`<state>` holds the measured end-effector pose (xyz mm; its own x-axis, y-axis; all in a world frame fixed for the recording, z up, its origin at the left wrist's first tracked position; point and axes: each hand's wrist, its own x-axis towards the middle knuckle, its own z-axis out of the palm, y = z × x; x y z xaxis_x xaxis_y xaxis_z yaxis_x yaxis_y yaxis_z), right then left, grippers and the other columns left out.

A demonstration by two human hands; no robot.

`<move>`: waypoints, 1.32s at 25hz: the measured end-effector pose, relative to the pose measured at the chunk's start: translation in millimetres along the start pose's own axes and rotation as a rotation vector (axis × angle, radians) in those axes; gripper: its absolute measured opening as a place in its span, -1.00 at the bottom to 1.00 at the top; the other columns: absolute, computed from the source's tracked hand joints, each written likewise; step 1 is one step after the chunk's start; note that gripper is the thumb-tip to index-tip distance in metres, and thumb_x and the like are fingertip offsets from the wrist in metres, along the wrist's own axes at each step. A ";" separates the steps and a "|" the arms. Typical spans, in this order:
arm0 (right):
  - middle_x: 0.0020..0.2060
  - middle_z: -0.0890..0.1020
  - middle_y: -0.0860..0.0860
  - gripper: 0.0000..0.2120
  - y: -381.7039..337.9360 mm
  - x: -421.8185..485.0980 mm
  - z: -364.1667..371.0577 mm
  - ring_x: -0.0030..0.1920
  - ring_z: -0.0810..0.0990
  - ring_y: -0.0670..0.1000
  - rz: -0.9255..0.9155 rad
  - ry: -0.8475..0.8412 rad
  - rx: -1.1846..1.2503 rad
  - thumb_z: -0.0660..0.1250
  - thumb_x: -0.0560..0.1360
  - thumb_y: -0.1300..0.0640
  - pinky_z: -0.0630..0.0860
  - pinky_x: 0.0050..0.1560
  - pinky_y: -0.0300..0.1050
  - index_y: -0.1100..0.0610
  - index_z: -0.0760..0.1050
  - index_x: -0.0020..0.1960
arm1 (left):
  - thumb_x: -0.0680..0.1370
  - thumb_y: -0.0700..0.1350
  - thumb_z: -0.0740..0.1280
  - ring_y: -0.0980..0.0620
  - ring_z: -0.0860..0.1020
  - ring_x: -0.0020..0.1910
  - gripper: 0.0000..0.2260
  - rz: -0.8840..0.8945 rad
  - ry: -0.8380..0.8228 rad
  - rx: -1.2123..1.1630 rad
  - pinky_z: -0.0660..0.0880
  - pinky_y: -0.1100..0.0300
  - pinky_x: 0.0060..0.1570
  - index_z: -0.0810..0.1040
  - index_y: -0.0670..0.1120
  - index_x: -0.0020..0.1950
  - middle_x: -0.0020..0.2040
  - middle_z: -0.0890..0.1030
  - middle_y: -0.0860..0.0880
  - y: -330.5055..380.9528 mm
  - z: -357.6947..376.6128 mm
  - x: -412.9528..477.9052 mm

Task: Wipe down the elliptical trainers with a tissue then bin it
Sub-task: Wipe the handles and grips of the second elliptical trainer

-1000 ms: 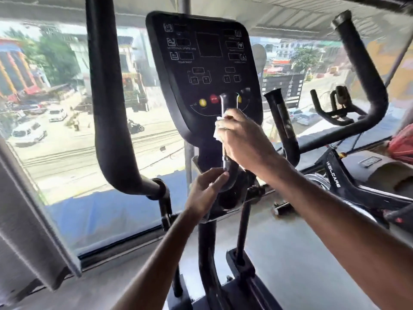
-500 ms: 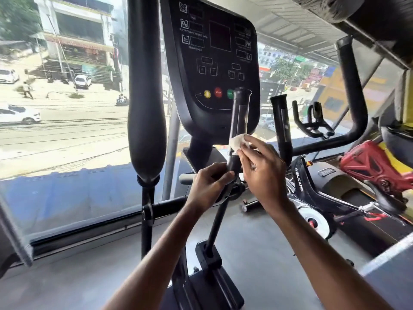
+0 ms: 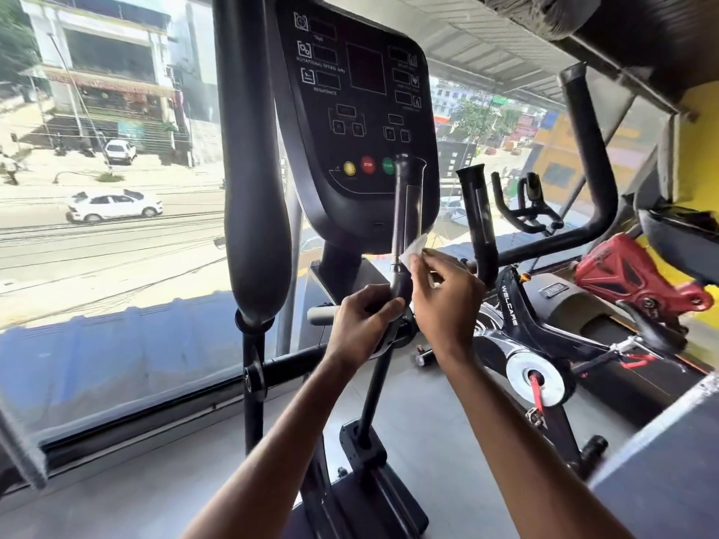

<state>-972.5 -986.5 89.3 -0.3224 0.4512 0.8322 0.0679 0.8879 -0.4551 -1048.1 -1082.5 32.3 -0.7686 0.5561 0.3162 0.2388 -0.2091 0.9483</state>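
Down low and closest to us, both hands are up on the elliptical trainer (image 3: 339, 268). The left hand (image 3: 360, 322) comes first: its grip is wrapped around the bend at the foot of the near upright handle (image 3: 406, 212), fingers curled over the black tube. Right beside it is the right hand (image 3: 447, 301), its grip pinching a white tissue (image 3: 413, 250) between thumb and fingertips. That tissue is pressed against the right side of the same handle, just above the bend and level with the lower edge of the console (image 3: 358, 110). The console screen is dark, with yellow, red and green buttons (image 3: 367, 165) in a row along its lower part. A second upright handle (image 3: 476, 219) stands just to the right, apart from both hands. Over on the left, the thick swing arm (image 3: 253, 188) hangs in front of the window (image 3: 97, 274). Further right we see a black exercise bike (image 3: 517, 336) lettered WELCARE, standing on the grey floor (image 3: 428, 441). Beyond the glass, a white car (image 3: 113, 206) is on the sunlit road.
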 end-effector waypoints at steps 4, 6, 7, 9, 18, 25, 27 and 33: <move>-0.13 0.75 0.00 -0.82 -2.3 0.8 7.2 -0.11 0.71 -0.03 0.140 0.022 0.080 0.39 0.58 0.08 0.62 -0.06 0.03 0.16 0.71 0.00 | 0.50 -0.05 0.45 0.02 0.68 -0.04 -0.87 -0.001 -0.011 -0.002 0.59 -0.09 0.11 0.72 -0.04 0.01 -0.07 0.71 -0.04 3.2 -0.6 -1.5; -0.02 0.74 0.05 -0.84 -4.4 -6.0 10.7 0.01 0.70 0.00 0.052 0.057 0.024 0.41 0.57 0.14 0.61 0.09 -0.04 0.22 0.70 0.01 | 0.48 -0.03 0.43 -0.04 0.67 -0.06 -0.84 -0.002 -0.015 0.001 0.58 -0.13 0.10 0.70 -0.07 -0.01 -0.06 0.70 -0.11 3.3 -0.5 -1.7; 0.02 0.73 0.06 -0.85 -2.6 -9.4 10.4 0.06 0.69 0.00 -0.008 0.059 0.006 0.42 0.57 0.16 0.60 0.13 -0.10 0.24 0.70 0.01 | 0.48 -0.03 0.43 -0.09 0.68 -0.04 -0.84 0.004 -0.023 -0.004 0.57 -0.13 0.10 0.70 -0.07 -0.01 -0.05 0.70 -0.12 3.4 -0.6 -2.0; -0.05 0.74 0.05 -0.86 1.6 -10.2 7.1 -0.03 0.69 -0.03 0.019 0.063 0.032 0.44 0.56 0.16 0.62 0.03 -0.08 0.23 0.70 -0.05 | 0.50 -0.07 0.44 -0.10 0.68 0.01 -0.86 -0.007 -0.028 -0.011 0.58 -0.10 0.11 0.72 -0.05 0.02 -0.04 0.72 -0.08 4.9 -1.5 -2.3; -0.14 0.72 -0.01 -0.84 -2.5 -28.5 7.9 -0.15 0.69 -0.09 0.229 0.130 0.189 0.51 0.51 0.10 0.65 -0.06 -0.04 0.17 0.63 0.00 | 0.53 -0.07 0.45 0.06 0.61 -0.14 -0.89 -0.017 -0.065 -0.031 0.59 0.00 0.01 0.68 -0.10 -0.02 -0.04 0.69 -0.24 8.3 -2.3 -3.2; -0.04 0.73 0.08 -0.88 -1.9 -45.1 19.3 -0.01 0.70 -0.01 0.153 0.243 0.159 0.43 0.54 0.28 0.64 0.07 -0.02 0.26 0.70 0.04 | 0.62 -0.06 0.30 -0.03 0.65 0.00 -0.79 -0.147 -0.100 -0.198 0.52 -0.23 0.32 0.72 -0.06 -0.08 -0.06 0.71 -0.19 7.9 -7.7 -0.3; -0.01 0.73 0.10 -0.88 -7.5 -51.9 24.3 0.03 0.69 0.00 0.123 0.261 0.129 0.44 0.54 0.28 0.61 0.13 -0.09 0.28 0.70 0.04 | 0.64 -0.06 0.27 -0.03 0.63 -0.01 -0.76 -0.165 -0.109 -0.211 0.51 -0.23 0.29 0.72 -0.05 -0.07 -0.09 0.71 -0.10 6.9 -8.1 -0.4; -0.22 0.73 -0.02 -0.86 -4.5 -46.3 23.5 -0.22 0.66 -0.13 0.374 0.228 0.267 0.41 0.57 0.21 0.64 -0.08 0.01 0.24 0.72 -0.07 | 0.66 -0.10 0.25 0.06 0.60 -0.09 -0.71 -0.137 -0.071 -0.132 0.51 0.02 0.14 0.72 0.03 -0.15 -0.16 0.69 0.01 11.8 -5.9 -1.6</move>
<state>-980.1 -1013.5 45.4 -0.1060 0.7684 0.6311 -0.1143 0.6210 -0.7754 -1047.6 -1090.6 42.8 -0.7435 0.6411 0.1901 0.0516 -0.2284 0.9722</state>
